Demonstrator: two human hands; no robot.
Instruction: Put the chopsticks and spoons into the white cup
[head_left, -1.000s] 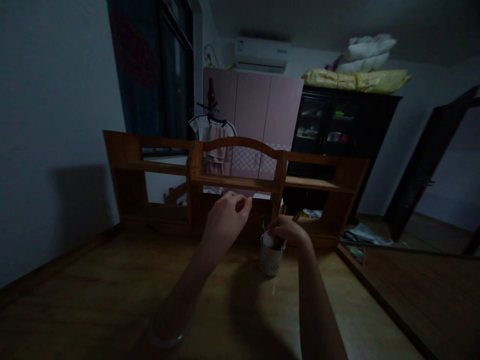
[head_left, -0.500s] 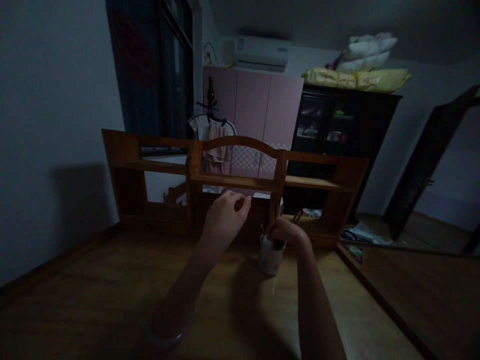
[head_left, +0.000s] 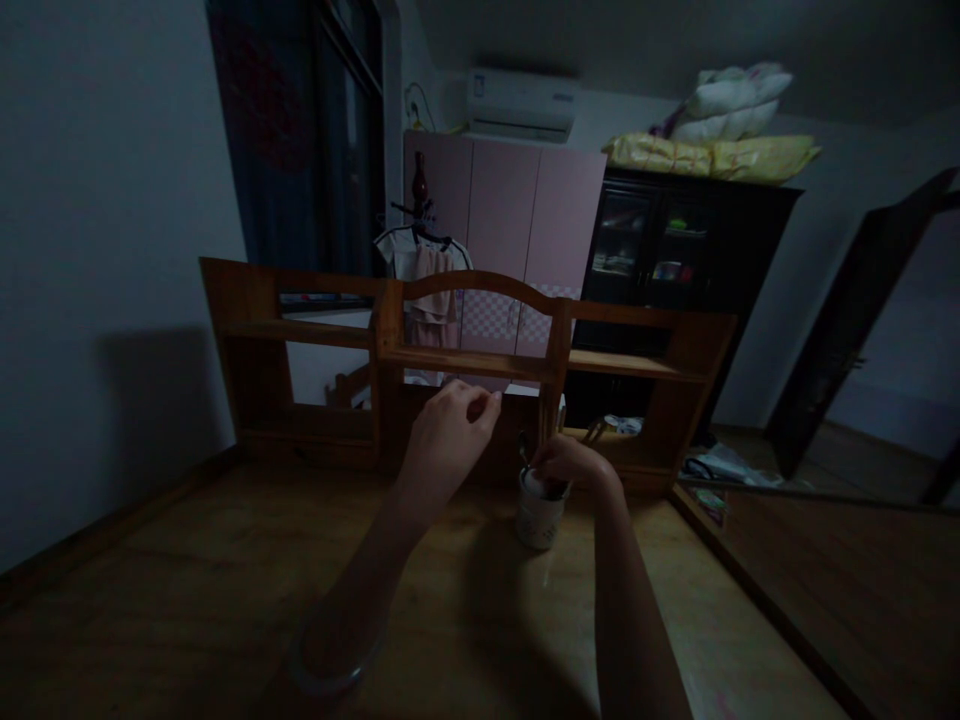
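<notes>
A pale patterned cup (head_left: 538,522) stands upright on the wooden desk. A dark spoon (head_left: 523,445) and several thin sticks (head_left: 551,415) rise out of it. Bent down at the wrist over the cup's rim is my right hand (head_left: 568,460), its fingers closed at the opening; what they grip is hidden. My left hand (head_left: 454,430) hangs in the air left of the cup, thumb and fingers pinched together. Anything between those fingertips is too small to make out in the dim light.
A low wooden shelf unit (head_left: 465,365) runs along the back of the desk (head_left: 420,620), close behind both hands. The wall (head_left: 97,250) borders the desk on the left. Beyond the shelf stand a pink wardrobe (head_left: 502,200) and a dark cabinet (head_left: 701,240).
Both hands keep nearly the same pose, the right at the cup's rim and the left pinched in the air. The view has shifted very slightly.
</notes>
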